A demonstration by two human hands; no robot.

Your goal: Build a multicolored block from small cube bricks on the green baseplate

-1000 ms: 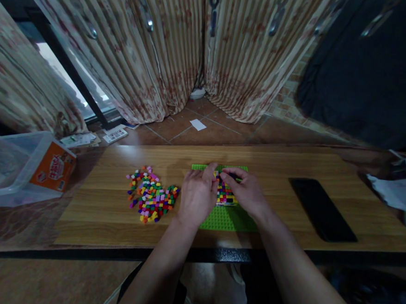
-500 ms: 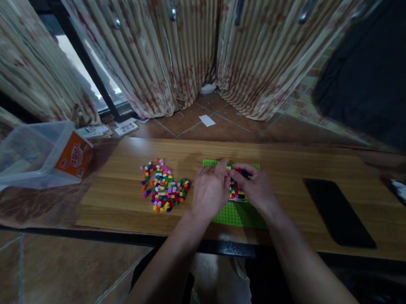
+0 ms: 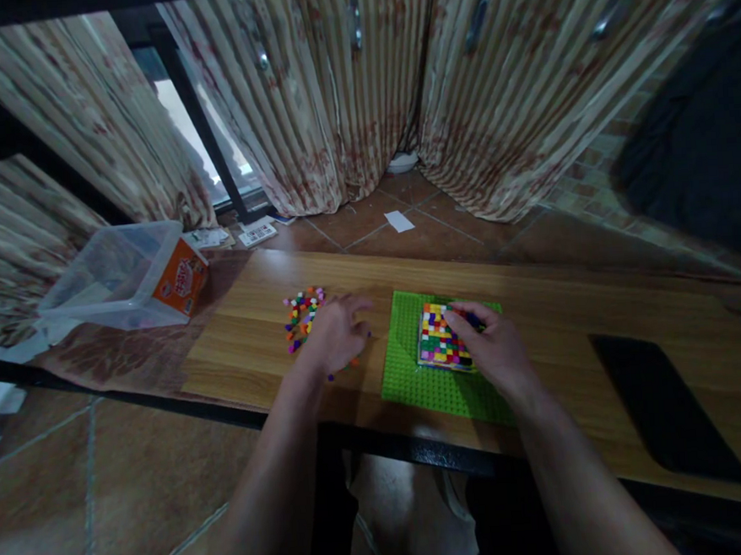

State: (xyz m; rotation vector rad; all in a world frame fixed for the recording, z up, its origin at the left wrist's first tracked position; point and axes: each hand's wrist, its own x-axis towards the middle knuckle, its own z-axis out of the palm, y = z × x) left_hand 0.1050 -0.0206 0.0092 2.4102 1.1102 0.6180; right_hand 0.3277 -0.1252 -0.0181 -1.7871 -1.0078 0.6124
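A bright green studded baseplate (image 3: 409,385) lies on the wooden tabletop. On it sits a low block of small multicoloured toy bricks (image 3: 436,336), packed in tight rows. My right hand (image 3: 499,345) rests over the block's right side, thumb and fingers bent together at its top; whatever is between the fingertips is hidden. My left hand (image 3: 333,335) is over the pile of loose toy bricks (image 3: 297,316), its fingers apart and stretched to the right. It covers much of the pile, and nothing shows in its fingers.
A clear plastic bin (image 3: 116,274) with an orange label stands at the left. Toward the right lies a flat black slab (image 3: 664,405). Booklets (image 3: 257,233) and a white paper (image 3: 399,220) lie beyond the table (image 3: 236,354), before striped curtains (image 3: 360,126).
My left hand has moved left from the brick block to the loose pile. My right hand stays at the block. The view has shifted, so the scene sits further right.
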